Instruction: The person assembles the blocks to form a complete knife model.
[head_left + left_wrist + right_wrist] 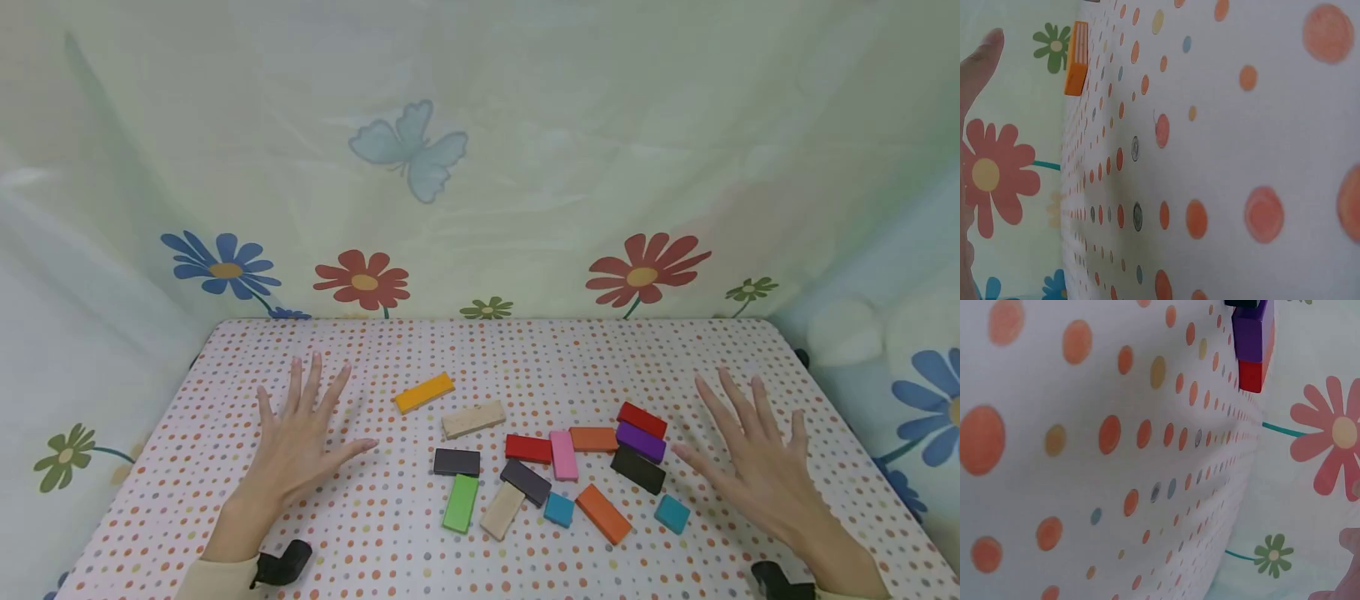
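Yellow blk (424, 393) on dotted tbl (375, 533), L of ctr; long axis diag., far end to R. L hand (294, 450) near it, released, fingers spread. Black blk (638, 470) R of ctr, long axis slanting near-R, beside purple blk (641, 442); R hand (765, 471) near, released, splayed.

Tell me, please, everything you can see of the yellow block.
The yellow block is oblong, straight-edged and smooth-looking, perhaps painted wood; the left wrist view shows pale stripes on one face. It lies slanted on the table, right end farther back, beyond and left of the farther beige block. Only the table touches it.
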`<state>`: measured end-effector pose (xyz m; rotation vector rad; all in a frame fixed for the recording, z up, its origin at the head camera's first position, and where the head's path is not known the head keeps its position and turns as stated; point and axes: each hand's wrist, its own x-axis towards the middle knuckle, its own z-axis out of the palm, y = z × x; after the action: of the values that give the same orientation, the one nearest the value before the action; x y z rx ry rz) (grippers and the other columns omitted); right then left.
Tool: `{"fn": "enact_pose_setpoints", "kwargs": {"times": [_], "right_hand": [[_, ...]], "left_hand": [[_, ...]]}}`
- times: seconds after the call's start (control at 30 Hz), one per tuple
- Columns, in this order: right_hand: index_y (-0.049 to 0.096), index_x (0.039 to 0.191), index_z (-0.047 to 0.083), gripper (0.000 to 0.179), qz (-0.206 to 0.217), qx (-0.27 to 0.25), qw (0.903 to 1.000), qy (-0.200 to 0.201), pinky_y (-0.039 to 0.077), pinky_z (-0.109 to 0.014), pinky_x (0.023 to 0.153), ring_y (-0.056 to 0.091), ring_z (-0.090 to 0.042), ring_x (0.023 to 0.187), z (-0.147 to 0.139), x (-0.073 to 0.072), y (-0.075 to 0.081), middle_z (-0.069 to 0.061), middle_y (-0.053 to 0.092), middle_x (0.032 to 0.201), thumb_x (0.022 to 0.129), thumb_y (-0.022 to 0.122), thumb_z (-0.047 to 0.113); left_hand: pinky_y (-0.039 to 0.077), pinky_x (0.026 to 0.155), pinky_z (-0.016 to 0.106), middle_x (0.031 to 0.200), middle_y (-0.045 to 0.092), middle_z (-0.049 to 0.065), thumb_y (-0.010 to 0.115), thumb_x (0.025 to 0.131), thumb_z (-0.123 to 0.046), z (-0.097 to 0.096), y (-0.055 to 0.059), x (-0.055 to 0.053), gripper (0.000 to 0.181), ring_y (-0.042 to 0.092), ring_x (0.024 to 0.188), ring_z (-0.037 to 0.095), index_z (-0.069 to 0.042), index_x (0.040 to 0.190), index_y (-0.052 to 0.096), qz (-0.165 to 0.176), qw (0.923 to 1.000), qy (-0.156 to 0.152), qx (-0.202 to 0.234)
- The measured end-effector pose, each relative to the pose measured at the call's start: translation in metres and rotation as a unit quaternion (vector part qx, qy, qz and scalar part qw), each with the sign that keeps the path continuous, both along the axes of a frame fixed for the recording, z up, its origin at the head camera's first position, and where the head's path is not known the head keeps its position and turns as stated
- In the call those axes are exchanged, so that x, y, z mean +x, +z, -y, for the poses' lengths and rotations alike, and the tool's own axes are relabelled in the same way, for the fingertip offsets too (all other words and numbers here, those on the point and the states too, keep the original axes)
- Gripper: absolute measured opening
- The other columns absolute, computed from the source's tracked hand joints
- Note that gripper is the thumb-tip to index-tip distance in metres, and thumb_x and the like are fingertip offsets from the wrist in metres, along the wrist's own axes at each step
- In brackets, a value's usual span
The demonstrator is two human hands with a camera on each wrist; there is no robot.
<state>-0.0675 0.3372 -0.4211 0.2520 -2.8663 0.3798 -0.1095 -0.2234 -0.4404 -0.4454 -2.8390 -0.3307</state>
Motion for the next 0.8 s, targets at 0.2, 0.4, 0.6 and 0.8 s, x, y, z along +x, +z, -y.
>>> {"fn": "enact_pose_setpoints", "kwargs": {"times": [0.2, 0.4, 0.6, 0.8], "right_hand": [[0.008, 0.170, 0.026, 0.096, -0.008, -0.006, 0.9999, 0.008, -0.020, -0.078, 0.110, -0.014, -0.044, 0.158, 0.004, -0.005, 0.003, -0.008, -0.005, 0.176, 0.097, 0.063, 0.056], [0.008, 0.170, 0.027, 0.096, -0.029, -0.001, 0.9993, 0.022, -0.015, -0.079, 0.112, -0.010, -0.045, 0.159, 0.014, -0.013, 0.011, -0.011, -0.001, 0.176, 0.097, 0.062, 0.058], [0.013, 0.170, 0.024, 0.099, -0.037, -0.008, 0.9983, 0.044, -0.010, -0.080, 0.113, -0.005, -0.045, 0.159, 0.037, -0.029, 0.028, -0.017, 0.009, 0.174, 0.094, 0.065, 0.060], [0.033, 0.164, 0.016, 0.096, -0.055, -0.011, 0.9920, 0.113, 0.005, -0.082, 0.114, 0.013, -0.050, 0.155, 0.076, -0.048, 0.044, -0.022, 0.027, 0.167, 0.085, 0.080, 0.044]], "left_hand": [[0.005, 0.110, 0.087, 0.175, 0.001, 0.017, 0.064, 0.088, -0.074, -0.003, 0.000, -0.001, 0.104, 0.005, 0.158, 0.050, -0.022, 0.168, 0.022, -0.004, 0.9999, -0.007, -0.009], [0.007, 0.113, 0.083, 0.173, 0.011, 0.022, 0.066, 0.089, -0.069, -0.015, 0.002, -0.009, 0.102, 0.007, 0.158, 0.047, -0.018, 0.167, 0.026, -0.001, 0.9999, -0.016, 0.004], [0.020, 0.121, 0.068, 0.171, 0.018, 0.023, 0.072, 0.096, -0.050, -0.036, 0.004, -0.023, 0.095, 0.016, 0.158, 0.043, -0.009, 0.167, 0.024, 0.017, 0.9956, -0.045, 0.080], [0.048, 0.107, 0.057, 0.158, 0.042, 0.023, 0.081, 0.094, -0.035, -0.060, 0.001, -0.033, 0.086, 0.046, 0.141, 0.040, -0.002, 0.160, 0.037, 0.035, 0.9862, -0.075, 0.143]]}}
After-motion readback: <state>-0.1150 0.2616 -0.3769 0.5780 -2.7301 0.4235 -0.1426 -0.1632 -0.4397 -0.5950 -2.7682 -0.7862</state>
